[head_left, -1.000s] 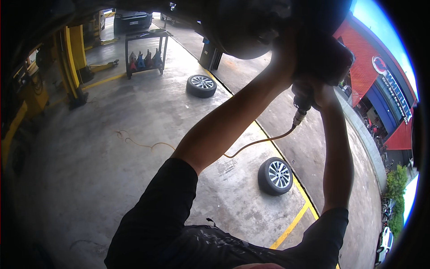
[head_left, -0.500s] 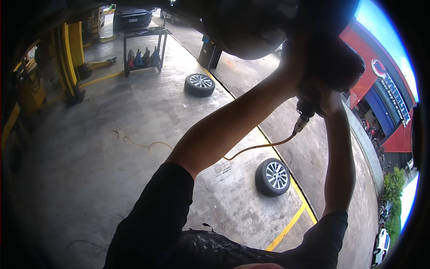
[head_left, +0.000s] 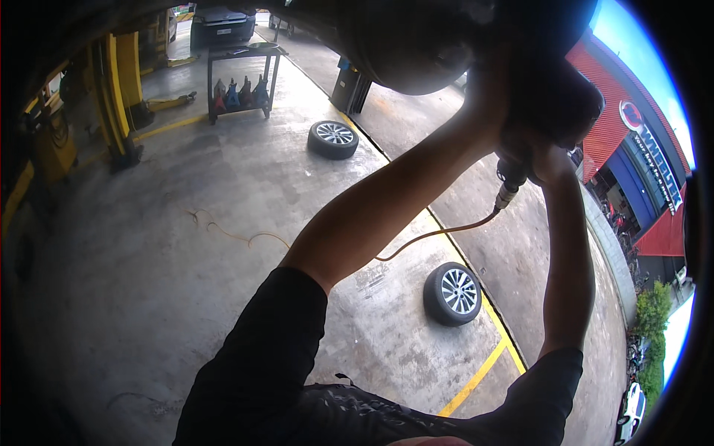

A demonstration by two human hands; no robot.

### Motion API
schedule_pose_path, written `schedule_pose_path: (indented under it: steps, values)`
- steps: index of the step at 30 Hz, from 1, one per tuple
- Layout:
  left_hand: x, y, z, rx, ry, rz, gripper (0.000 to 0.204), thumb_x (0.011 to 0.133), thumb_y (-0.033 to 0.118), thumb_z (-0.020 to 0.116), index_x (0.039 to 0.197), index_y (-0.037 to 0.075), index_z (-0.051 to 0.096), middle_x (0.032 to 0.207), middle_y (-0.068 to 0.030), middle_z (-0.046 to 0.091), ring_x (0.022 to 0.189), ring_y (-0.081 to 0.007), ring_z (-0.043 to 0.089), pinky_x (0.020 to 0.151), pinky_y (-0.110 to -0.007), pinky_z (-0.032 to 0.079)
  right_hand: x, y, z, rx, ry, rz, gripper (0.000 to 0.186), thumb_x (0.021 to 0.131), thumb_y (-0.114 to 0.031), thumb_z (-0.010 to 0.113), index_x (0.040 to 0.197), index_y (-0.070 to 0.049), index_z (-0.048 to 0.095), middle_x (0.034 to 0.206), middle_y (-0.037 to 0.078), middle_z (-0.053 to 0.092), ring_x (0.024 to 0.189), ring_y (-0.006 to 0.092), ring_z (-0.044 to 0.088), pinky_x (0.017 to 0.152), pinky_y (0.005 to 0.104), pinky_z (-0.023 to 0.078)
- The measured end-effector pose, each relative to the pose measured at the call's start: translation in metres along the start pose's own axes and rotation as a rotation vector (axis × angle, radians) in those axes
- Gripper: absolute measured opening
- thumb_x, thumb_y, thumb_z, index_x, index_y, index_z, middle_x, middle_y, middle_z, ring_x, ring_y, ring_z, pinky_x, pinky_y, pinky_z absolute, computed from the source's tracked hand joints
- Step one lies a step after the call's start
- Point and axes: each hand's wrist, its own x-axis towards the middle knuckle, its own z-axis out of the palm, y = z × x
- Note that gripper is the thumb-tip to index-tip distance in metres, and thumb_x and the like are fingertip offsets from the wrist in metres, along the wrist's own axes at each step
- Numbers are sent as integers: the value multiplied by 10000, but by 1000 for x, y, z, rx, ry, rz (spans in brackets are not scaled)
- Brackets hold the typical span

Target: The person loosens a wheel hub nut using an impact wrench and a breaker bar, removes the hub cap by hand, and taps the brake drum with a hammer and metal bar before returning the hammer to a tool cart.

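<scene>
My raised hands are on a dark, bulky air tool [head_left: 569, 108] at the top of the view. My left hand [head_left: 487, 104] is closed around its upper part; the fingers are mostly in shadow. My right hand [head_left: 549, 160] is closed around its grip, below the tool's body. A metal hose coupling [head_left: 506, 195] hangs from the grip, with a thin orange hose [head_left: 424, 236] running down and left across the view. Overhead, a large dark rounded car part [head_left: 401, 48] meets the tool; where exactly they touch is hidden in shadow.
Two wheels [head_left: 333, 149] [head_left: 440, 303] lie on the floor. Further off stand a black cart [head_left: 242, 52] with several jack stands, yellow lift posts [head_left: 111, 97] and parked cars [head_left: 223, 30]. A red-fronted building [head_left: 610, 89] is at the right.
Compared with one second ago, my hands and the tool sit slightly further right, with the hose coupling moved along with them. My grip looks the same.
</scene>
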Motion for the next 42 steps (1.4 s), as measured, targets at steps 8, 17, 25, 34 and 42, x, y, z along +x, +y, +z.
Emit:
schedule_pose_path:
  steps: [8,17,25,34,42]
  values:
    - [-1,0,-1,-16,10,-15,590,928,590,363,1172,77,523,1055,-88,626,926,-162,648,769,-294,556,-1,0,1,-64,-52,-55,269,846,-210,552,616,-123,444,537,-40,355,437,85,333,421,251,270]
    - [2,-2,-1,-41,15,-21,582,930,584,369,1170,77,525,1052,-83,627,924,-161,648,770,-292,554,4,4,-3,-26,-81,-57,256,856,-147,530,620,-121,433,537,-45,336,444,80,313,432,251,254]
    - [2,0,-3,-43,19,-27,574,932,579,374,1168,78,526,1049,-79,627,922,-159,647,770,-290,552,1,0,4,-60,-16,-79,258,866,-167,519,623,-120,449,537,-45,349,433,85,328,420,251,274]
    - [3,1,-4,-59,23,-24,566,934,573,379,1165,78,527,1045,-74,628,920,-158,646,771,-288,550,3,1,0,-96,-48,-101,267,868,-190,525,621,-121,452,537,-39,359,426,83,330,416,255,273]
    - [2,1,-4,-63,27,-27,558,936,568,384,1163,79,529,1042,-70,628,919,-156,645,772,-287,549,4,3,-1,-105,-48,-116,241,859,-206,548,649,-105,485,538,-32,374,428,91,350,420,254,288]
